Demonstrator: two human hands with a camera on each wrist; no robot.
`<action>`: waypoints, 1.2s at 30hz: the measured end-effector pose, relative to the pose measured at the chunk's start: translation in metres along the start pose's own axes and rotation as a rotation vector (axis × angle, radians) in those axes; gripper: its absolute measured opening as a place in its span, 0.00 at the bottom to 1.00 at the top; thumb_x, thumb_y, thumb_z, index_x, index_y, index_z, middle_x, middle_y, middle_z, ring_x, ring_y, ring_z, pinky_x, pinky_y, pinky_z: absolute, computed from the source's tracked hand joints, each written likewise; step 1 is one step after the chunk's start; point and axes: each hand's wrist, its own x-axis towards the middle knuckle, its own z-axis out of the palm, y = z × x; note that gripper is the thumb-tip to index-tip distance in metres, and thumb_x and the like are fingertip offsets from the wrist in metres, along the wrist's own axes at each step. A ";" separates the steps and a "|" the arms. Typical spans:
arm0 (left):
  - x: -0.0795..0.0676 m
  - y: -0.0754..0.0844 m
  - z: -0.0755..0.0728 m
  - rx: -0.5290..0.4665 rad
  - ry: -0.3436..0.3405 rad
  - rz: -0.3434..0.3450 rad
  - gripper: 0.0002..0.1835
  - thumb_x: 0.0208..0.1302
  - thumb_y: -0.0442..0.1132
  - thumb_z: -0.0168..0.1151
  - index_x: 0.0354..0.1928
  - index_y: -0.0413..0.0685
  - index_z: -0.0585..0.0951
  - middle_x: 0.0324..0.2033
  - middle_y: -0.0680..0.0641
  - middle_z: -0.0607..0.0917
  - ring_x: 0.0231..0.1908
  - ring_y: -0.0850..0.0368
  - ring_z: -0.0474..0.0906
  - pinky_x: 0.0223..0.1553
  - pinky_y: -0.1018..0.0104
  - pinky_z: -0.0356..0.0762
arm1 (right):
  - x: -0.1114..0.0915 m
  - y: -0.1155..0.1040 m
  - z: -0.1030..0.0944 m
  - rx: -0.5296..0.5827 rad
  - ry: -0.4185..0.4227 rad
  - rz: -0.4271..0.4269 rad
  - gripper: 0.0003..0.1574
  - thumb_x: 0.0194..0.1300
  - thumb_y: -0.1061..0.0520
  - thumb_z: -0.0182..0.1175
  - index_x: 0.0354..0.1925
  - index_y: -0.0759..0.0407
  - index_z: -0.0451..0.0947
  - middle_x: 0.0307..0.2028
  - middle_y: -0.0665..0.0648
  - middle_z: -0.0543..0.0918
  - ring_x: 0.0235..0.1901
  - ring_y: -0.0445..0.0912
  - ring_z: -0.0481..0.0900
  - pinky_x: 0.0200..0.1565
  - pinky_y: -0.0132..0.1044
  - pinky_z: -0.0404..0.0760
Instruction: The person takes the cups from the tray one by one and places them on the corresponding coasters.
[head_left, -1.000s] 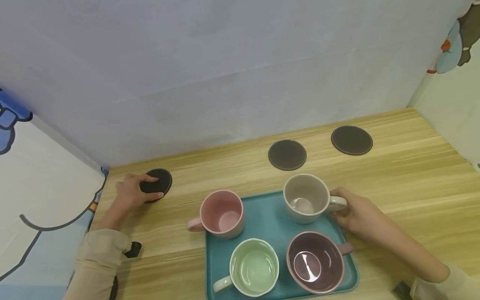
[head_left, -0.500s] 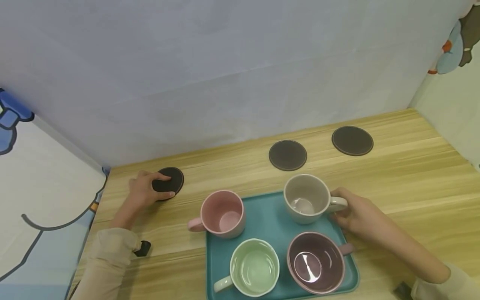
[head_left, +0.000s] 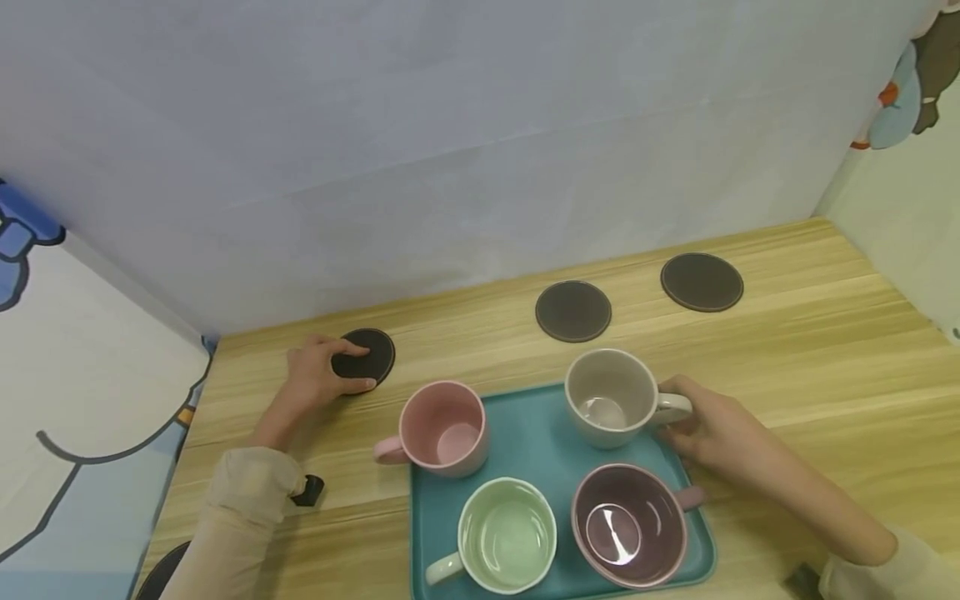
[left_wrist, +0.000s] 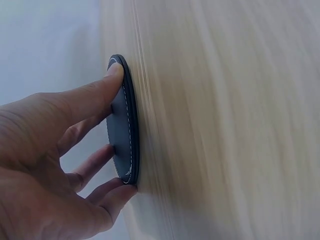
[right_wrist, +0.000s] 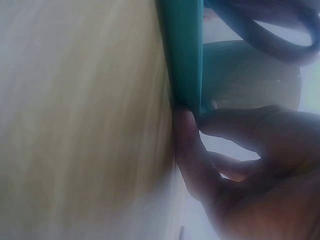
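Note:
My left hand grips a round black coaster on the wooden table, left of the tray. In the left wrist view, its thumb and fingers hold opposite edges of the coaster, which has pale stitching and a layered-looking edge. My right hand is at the right rim of the teal tray, beside the handle of a beige mug. In the right wrist view, thumb and finger pinch the tray's edge. The other fingers are partly hidden.
Also on the tray are a pink mug with its handle past the left rim, a green mug and a purple mug. Two more black coasters lie near the back wall. A dark rounded object shows behind my left sleeve.
My left hand has slid the coaster rightward along the back of the table, toward the pink mug. The right hand, tray and mugs have stayed in place.

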 end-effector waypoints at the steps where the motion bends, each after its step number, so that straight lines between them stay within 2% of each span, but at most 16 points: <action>1: 0.001 0.002 0.001 0.001 0.000 0.005 0.29 0.56 0.43 0.81 0.58 0.39 0.85 0.60 0.24 0.76 0.63 0.28 0.69 0.65 0.31 0.54 | 0.000 0.000 0.000 0.000 0.001 -0.002 0.30 0.61 0.66 0.71 0.60 0.62 0.74 0.52 0.70 0.86 0.40 0.53 0.90 0.40 0.47 0.91; 5: 0.006 0.009 0.006 -0.001 -0.001 0.016 0.29 0.55 0.44 0.81 0.59 0.41 0.85 0.59 0.25 0.77 0.62 0.29 0.71 0.68 0.31 0.56 | 0.000 0.000 0.001 -0.009 0.007 -0.004 0.29 0.61 0.65 0.71 0.59 0.60 0.74 0.52 0.68 0.87 0.42 0.55 0.90 0.43 0.52 0.90; 9: 0.012 0.017 0.010 -0.007 -0.010 0.034 0.29 0.55 0.43 0.81 0.58 0.42 0.86 0.59 0.26 0.78 0.63 0.29 0.70 0.70 0.30 0.55 | 0.000 0.000 0.001 -0.008 0.006 0.000 0.29 0.61 0.65 0.71 0.59 0.61 0.74 0.52 0.69 0.87 0.42 0.55 0.90 0.43 0.52 0.90; 15: 0.018 0.027 0.014 0.014 -0.037 0.052 0.28 0.57 0.43 0.80 0.59 0.43 0.86 0.60 0.25 0.77 0.64 0.29 0.69 0.67 0.30 0.55 | 0.002 -0.001 0.001 0.001 0.006 -0.005 0.29 0.61 0.66 0.71 0.59 0.62 0.74 0.52 0.69 0.86 0.42 0.55 0.90 0.42 0.51 0.91; 24: 0.022 0.038 0.019 0.056 -0.086 0.088 0.24 0.61 0.35 0.76 0.61 0.47 0.86 0.65 0.29 0.77 0.69 0.27 0.66 0.73 0.26 0.53 | 0.005 -0.002 0.001 -0.011 0.006 -0.015 0.28 0.62 0.65 0.71 0.59 0.62 0.74 0.52 0.69 0.87 0.43 0.56 0.89 0.44 0.52 0.90; 30: 0.021 0.042 0.022 0.088 -0.076 0.157 0.27 0.59 0.26 0.72 0.62 0.47 0.85 0.64 0.30 0.77 0.67 0.29 0.69 0.67 0.31 0.60 | 0.005 -0.003 0.001 -0.015 0.011 -0.023 0.27 0.61 0.65 0.70 0.58 0.63 0.75 0.51 0.68 0.87 0.43 0.56 0.90 0.44 0.52 0.90; 36: 0.023 0.046 0.027 0.080 -0.062 0.217 0.31 0.55 0.20 0.69 0.62 0.47 0.85 0.62 0.30 0.77 0.65 0.29 0.70 0.62 0.34 0.62 | 0.004 -0.002 0.001 -0.036 0.020 -0.017 0.28 0.61 0.64 0.72 0.58 0.62 0.75 0.51 0.67 0.87 0.44 0.57 0.89 0.45 0.54 0.90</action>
